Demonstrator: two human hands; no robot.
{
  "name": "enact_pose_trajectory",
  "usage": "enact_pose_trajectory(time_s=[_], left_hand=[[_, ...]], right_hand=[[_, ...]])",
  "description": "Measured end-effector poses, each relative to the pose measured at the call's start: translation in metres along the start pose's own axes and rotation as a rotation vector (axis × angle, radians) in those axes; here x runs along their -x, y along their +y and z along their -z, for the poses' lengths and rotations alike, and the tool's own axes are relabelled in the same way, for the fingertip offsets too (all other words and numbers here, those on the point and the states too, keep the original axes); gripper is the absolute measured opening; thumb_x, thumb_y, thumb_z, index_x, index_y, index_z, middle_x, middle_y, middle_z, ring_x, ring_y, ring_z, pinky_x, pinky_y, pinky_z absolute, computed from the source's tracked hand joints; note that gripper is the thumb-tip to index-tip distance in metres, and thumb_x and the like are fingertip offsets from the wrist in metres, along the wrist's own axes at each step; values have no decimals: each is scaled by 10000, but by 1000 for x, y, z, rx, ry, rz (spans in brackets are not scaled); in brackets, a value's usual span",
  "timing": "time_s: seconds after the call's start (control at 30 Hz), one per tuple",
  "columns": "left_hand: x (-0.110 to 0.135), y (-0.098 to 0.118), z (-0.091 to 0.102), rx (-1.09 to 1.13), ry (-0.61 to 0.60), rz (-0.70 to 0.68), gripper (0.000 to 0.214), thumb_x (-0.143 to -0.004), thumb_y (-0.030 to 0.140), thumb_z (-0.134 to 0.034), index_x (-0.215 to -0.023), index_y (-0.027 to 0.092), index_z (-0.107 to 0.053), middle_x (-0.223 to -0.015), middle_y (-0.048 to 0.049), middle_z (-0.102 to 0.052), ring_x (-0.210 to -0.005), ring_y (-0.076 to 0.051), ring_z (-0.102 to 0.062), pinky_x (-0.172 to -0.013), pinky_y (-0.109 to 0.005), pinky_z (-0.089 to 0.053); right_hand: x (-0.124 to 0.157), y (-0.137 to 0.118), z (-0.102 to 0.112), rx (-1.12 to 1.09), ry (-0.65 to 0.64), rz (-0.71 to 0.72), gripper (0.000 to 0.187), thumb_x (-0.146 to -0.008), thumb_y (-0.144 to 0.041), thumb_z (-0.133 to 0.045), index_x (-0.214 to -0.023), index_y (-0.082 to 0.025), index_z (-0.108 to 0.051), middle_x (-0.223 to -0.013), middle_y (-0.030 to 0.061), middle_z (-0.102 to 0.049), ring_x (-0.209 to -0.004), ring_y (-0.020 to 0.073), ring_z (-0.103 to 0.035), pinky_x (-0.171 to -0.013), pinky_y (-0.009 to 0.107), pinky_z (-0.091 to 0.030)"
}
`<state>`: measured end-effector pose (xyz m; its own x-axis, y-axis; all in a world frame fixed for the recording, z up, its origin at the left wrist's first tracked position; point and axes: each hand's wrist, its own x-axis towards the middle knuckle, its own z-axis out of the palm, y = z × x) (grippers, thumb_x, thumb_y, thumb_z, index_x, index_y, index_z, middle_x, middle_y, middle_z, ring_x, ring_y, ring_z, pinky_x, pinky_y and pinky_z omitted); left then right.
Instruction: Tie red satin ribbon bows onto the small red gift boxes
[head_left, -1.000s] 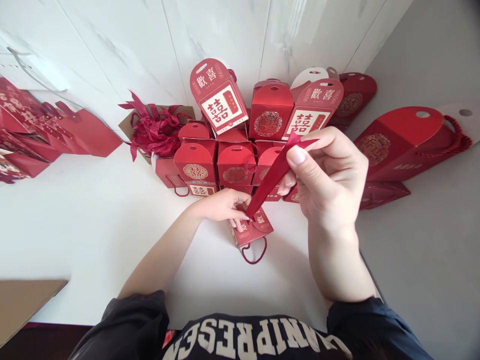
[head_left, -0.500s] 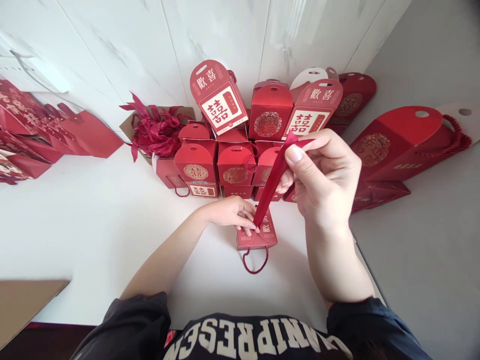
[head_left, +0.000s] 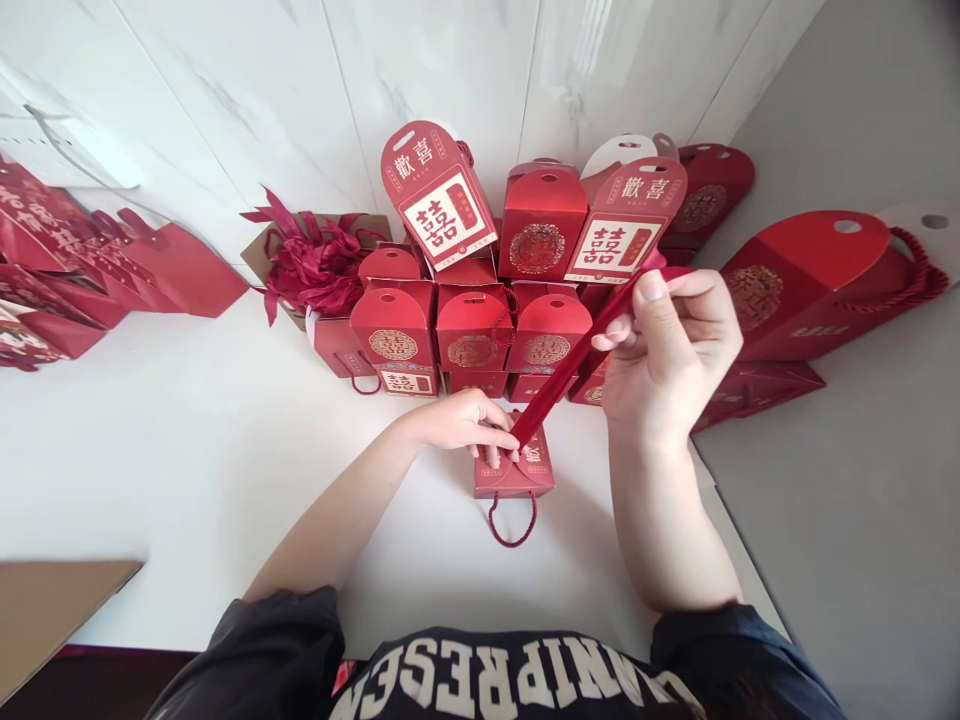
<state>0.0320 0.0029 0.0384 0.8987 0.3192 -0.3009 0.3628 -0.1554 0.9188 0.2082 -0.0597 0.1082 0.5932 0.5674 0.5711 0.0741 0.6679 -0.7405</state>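
A small red gift box (head_left: 514,484) with white characters lies on the white table in front of me, its dark red cord handle (head_left: 513,542) looping toward me. A red ribbon (head_left: 564,376) runs slantwise up to the right from the top of the box. My right hand (head_left: 671,350) pinches the ribbon's upper end between thumb and finger, high above the table. Down on the box, my left hand (head_left: 476,428) presses the ribbon's lower end, its fingers against the lid. Part of the box top is hidden by that hand.
Several red gift boxes (head_left: 395,325) are stacked against the tiled wall. A cardboard box holds a tangle of red ribbons (head_left: 319,265). Larger red boxes (head_left: 787,290) stand at right by a grey panel. Red bags (head_left: 56,260) lie far left; brown cardboard (head_left: 60,610) sits near left.
My right hand has moved to the right, drawing the ribbon into a longer, more slanted line. My left hand stays on the box.
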Motion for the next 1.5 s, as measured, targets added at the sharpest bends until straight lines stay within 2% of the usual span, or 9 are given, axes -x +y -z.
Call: enact_pose_trajectory(time_s=[0.2, 0.37, 0.47, 0.63, 0.73, 0.87, 1.03, 1.17, 1.5], left_hand=[[4, -3, 8, -32, 124, -41, 231, -853, 340, -655, -816, 146, -777, -792, -76, -753, -692, -137, -685, -616, -218, -502], [6, -6, 12, 29, 116, 1, 245, -854, 345, -650, -835, 133, -771, -890, -101, -763, -682, -129, -676, -569, -207, -482], [4, -6, 11, 26, 117, 5, 256, -858, 356, -649, -848, 130, -769, -858, -103, -762, -672, -129, -677, -560, -204, -471], [0, -6, 10, 28, 109, 0, 228, -865, 326, -638, -888, 134, -759, -874, -94, -758, -628, -117, -667, -547, -208, -456], [-1, -5, 9, 13, 104, 6, 231, -868, 327, -636, -868, 126, -750, -850, -91, -754, -650, -125, -674, -558, -209, -458], [0, -3, 8, -3, 111, 13, 256, -873, 359, -631, -843, 132, -746, -870, -83, -756, -652, -118, -673, -570, -207, -461], [0, -1, 8, -13, 130, 12, 310, -907, 382, -578, -816, 131, -737, -875, -82, -755, -622, -115, -674, -548, -210, -448], [-5, -2, 3, 4, 173, 4, 293, -913, 370, -569, -838, 134, -724, -834, -66, -742, -604, -116, -675, -539, -213, -450], [-10, -2, -10, -44, 270, -37, 320, -931, 371, -525, -798, 137, -699, -786, -46, -724, -587, -112, -665, -616, -232, -512]], right_hand=[[-3, 14, 6, 69, 51, 50, 172, -922, -357, -582, -818, -246, -502, -660, -54, -472, -533, 114, -568, -533, 276, -518], [1, 12, 32, 535, -445, -65, 225, -847, -331, -668, -1027, -225, -583, -1025, 51, -635, -741, 160, -646, -628, 300, -523], [13, 9, 49, 876, -654, -109, 158, -905, -350, -589, -862, -204, -631, -798, 25, -653, -619, 143, -561, -591, 288, -439], [37, 27, 54, 524, -985, -514, 267, -933, -449, -545, -904, -205, -648, -825, 18, -683, -690, 144, -582, -620, 262, -428], [45, 43, 50, 233, -882, -628, 261, -919, -452, -573, -898, -195, -606, -793, 9, -653, -644, 124, -554, -596, 249, -411], [48, 54, 49, 176, -689, -616, 306, -907, -442, -597, -747, -184, -562, -653, -26, -539, -537, 91, -429, -530, 243, -349], [61, 58, 55, -9, -500, -722, 233, -884, -351, -630, -745, -192, -530, -608, -44, -543, -475, 85, -449, -485, 232, -355], [73, 53, 59, -179, -521, -838, 165, -894, -310, -580, -781, -190, -562, -617, -34, -585, -412, 101, -487, -422, 242, -376], [56, 30, 50, -16, -615, -594, 379, -935, -380, -570, -636, -163, -654, -567, 13, -634, -437, 111, -554, -454, 251, -447]])
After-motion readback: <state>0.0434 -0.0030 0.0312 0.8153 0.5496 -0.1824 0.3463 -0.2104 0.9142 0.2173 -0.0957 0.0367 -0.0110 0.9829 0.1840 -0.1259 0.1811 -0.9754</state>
